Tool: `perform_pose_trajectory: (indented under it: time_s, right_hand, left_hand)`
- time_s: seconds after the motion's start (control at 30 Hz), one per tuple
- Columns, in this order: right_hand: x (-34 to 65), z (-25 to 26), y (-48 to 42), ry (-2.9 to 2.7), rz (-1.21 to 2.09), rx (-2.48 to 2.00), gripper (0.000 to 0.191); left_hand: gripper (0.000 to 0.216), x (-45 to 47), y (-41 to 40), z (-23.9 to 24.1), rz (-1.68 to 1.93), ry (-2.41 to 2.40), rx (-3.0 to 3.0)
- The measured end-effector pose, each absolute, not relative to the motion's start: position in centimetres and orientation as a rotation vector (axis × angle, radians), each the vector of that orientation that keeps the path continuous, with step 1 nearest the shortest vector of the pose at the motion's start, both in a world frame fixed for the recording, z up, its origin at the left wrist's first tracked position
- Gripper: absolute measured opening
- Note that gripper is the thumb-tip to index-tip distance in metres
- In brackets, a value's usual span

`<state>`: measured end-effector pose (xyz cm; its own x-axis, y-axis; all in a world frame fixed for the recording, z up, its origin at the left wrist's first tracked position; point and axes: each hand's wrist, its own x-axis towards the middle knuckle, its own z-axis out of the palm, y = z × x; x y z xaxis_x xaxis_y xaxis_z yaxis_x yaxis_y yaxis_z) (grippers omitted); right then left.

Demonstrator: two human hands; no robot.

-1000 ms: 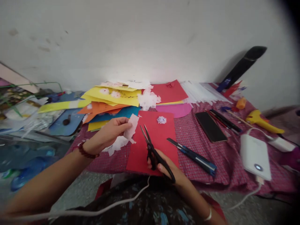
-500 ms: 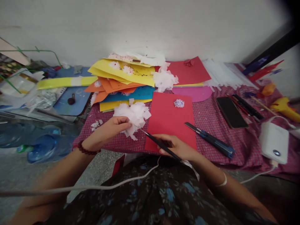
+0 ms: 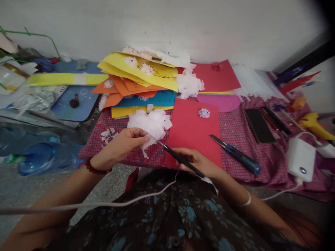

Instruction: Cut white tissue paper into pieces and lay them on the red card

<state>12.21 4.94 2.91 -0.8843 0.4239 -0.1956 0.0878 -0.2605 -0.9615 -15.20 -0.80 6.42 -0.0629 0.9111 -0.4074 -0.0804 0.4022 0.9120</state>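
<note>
One white cable is slung across the dark floral clothing, nearest to the view. Just beyond, over the near edge of the cloth-covered table, the scissors are gripped by the right hand, its fingers curled closed around the handles. The blades are seen nearly edge-on, so how far they are parted cannot be told. They are pointed toward the left hand, whose thumb and forefinger are pinched together on a piece of white paper; its outline is partly lost against the crumpled white paper lying behind. A red beaded bracelet is worn on the left wrist.

Small white scraps are scattered by the table's left edge. A red sheet is laid from the near edge inward, and a speckled paper puff is set near its far right corner. A utility knife is placed with its blade tip over the sheet's right side. Toward the near right corner a white power bank is set down; farther in, a black phone is laid beside pens. Along the far edge, yellow and orange sheets are stacked, and white strips are spread toward the far right corner.
</note>
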Motion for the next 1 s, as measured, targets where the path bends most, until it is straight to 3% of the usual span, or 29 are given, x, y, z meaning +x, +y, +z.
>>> perform_pose_trajectory:
  time_s: [0.73, 1.0]
  right_hand:
    - [12.3, 2.7, 4.3, -1.669, 2.203, -0.849, 0.063]
    - [12.5, 2.0, 4.4, -1.641, 2.186, -0.880, 0.064]
  left_hand:
    - [0.016, -14.1, 1.4, 7.1, 1.037, 1.410, 0.816]
    - [0.032, -15.0, 0.1, 6.8, 0.795, 1.200, 0.559]
